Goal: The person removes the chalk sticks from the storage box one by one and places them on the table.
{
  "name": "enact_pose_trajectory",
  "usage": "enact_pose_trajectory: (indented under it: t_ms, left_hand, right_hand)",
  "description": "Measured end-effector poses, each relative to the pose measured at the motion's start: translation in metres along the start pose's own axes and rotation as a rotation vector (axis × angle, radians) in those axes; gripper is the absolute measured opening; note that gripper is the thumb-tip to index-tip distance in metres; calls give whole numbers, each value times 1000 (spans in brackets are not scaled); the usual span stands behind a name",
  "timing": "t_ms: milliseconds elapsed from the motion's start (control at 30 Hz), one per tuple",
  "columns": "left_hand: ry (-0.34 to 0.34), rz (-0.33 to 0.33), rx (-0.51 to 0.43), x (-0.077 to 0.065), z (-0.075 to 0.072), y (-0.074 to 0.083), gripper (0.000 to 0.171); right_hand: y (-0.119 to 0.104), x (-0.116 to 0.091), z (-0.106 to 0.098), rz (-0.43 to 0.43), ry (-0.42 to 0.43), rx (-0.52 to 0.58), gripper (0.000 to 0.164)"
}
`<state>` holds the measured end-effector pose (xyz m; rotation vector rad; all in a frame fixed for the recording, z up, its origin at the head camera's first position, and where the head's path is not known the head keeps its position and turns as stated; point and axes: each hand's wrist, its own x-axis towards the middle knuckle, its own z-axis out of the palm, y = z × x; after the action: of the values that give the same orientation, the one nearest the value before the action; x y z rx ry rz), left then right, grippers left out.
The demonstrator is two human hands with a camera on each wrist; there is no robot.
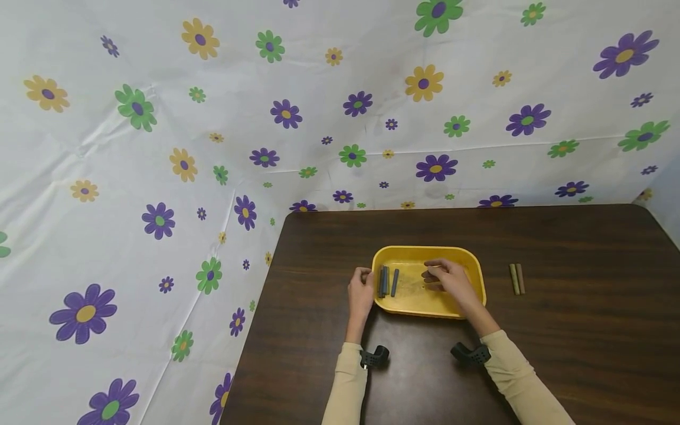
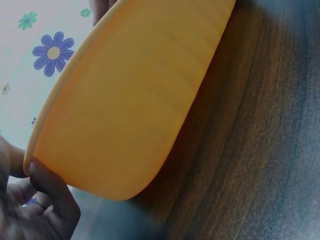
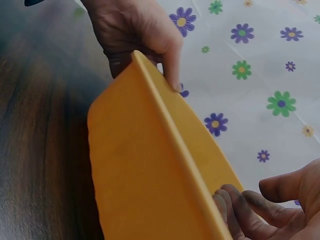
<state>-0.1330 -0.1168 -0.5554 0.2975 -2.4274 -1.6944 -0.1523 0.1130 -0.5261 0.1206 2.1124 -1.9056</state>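
A yellow plastic tray (image 1: 419, 311) stands on the table, its long side facing me. The left hand (image 1: 361, 290) pinches its left rim, thumb inside and fingers outside; the left wrist view shows fingertips (image 2: 47, 180) at that edge. At the left end inside lie several short dark sticks like chalk or pastels (image 1: 383, 281), with a single dark stick (image 1: 395, 283) just right of them. The right hand (image 1: 451, 283) reaches over the right half, fingers loosely bent, thumb apart, nothing visible between them. In the right wrist view its smudged fingertips (image 3: 235, 205) dip behind the near rim.
Two similar sticks, one greenish (image 1: 514, 279) and one brownish (image 1: 520, 278), lie side by side on the dark wooden table (image 1: 584, 330), right of the tray. A white flowered cloth (image 1: 319, 71) hangs behind the table and along its left side. Each wrist carries a black camera.
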Motion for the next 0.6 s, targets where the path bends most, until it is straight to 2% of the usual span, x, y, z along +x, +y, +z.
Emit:
enact_pose_trajectory:
  t_ms: [600]
  left_hand:
    - [-8, -15, 5, 1, 1, 1, 12]
  right_hand:
    - [8, 12, 28, 59, -22, -3, 43]
